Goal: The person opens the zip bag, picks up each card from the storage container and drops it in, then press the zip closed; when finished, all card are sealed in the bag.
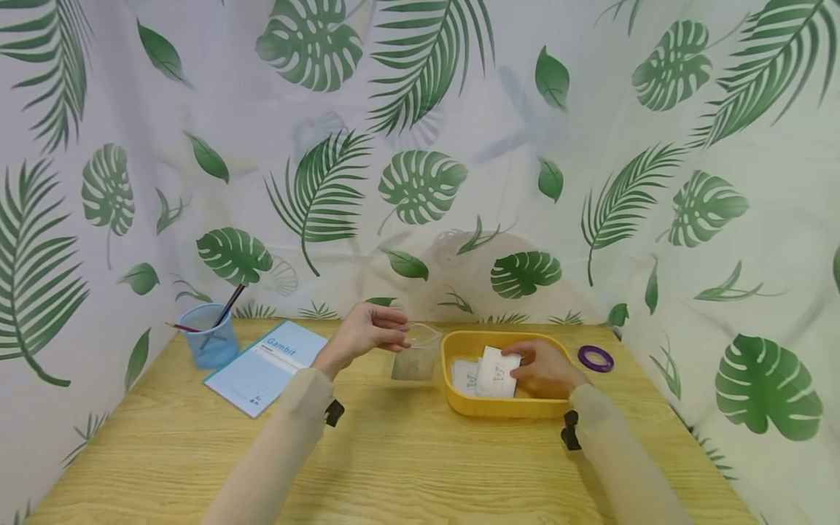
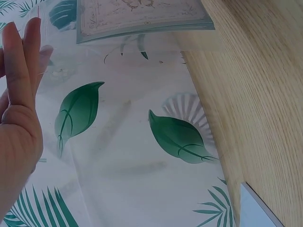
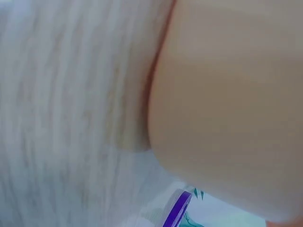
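Note:
My left hand (image 1: 369,337) pinches the top of a clear plastic bag (image 1: 413,364) over the table, left of a yellow tray (image 1: 508,408). In the left wrist view, a stack of printed cards (image 2: 147,19) with a pale border shows inside the clear plastic. My right hand (image 1: 543,367) reaches into the tray and grips the right edge of a white card-like packet (image 1: 494,373) with a small printed figure. Beside it in the tray lie similar white packets (image 1: 463,375). Cloth and skin fill most of the right wrist view.
Right of the tray lies a purple tape roll (image 1: 595,358). A light blue mesh cup (image 1: 208,343) with pencils stands at the left, next to a blue-white notebook (image 1: 262,370). A leaf-printed curtain (image 1: 420,292) encloses the wooden table (image 1: 407,467).

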The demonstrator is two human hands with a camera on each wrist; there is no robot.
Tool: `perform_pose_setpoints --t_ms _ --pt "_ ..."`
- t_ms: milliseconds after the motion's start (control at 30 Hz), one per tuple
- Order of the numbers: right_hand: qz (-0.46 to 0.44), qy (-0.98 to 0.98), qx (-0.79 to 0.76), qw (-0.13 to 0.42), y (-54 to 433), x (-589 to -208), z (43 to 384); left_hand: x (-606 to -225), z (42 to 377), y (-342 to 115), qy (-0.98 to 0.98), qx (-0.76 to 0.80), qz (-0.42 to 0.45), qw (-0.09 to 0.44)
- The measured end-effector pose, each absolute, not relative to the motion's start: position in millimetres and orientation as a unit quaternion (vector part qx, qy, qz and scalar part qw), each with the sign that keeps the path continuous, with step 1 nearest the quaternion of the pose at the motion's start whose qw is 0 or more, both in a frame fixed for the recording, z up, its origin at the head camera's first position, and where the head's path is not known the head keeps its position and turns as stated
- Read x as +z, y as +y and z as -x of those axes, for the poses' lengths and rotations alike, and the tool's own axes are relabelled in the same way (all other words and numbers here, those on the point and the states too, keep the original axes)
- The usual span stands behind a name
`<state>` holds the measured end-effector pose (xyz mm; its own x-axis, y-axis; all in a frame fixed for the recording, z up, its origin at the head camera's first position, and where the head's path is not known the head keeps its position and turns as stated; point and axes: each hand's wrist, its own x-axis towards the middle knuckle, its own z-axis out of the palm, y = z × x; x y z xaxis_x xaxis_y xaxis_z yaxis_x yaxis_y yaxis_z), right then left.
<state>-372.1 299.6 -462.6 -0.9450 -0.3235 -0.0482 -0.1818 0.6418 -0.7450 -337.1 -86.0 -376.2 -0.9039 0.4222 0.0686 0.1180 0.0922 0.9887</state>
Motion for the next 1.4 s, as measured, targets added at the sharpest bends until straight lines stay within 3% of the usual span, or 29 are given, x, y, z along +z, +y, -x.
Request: perform_pose_setpoints --t_ms 300,1000,1400 --pt "0.138 0.829 -0.532 0.101 298 -449 370 -374 337 -85 0.724 0.653 -0.188 0.117" --pt "0.209 0.779 -0.591 -0.038 251 -402 363 -374 338 -86 0.725 0.653 -0.182 0.118" --pt "0.226 0.747 -0.622 -0.065 234 -384 355 -373 337 -88 0.726 0.655 -0.178 0.113"
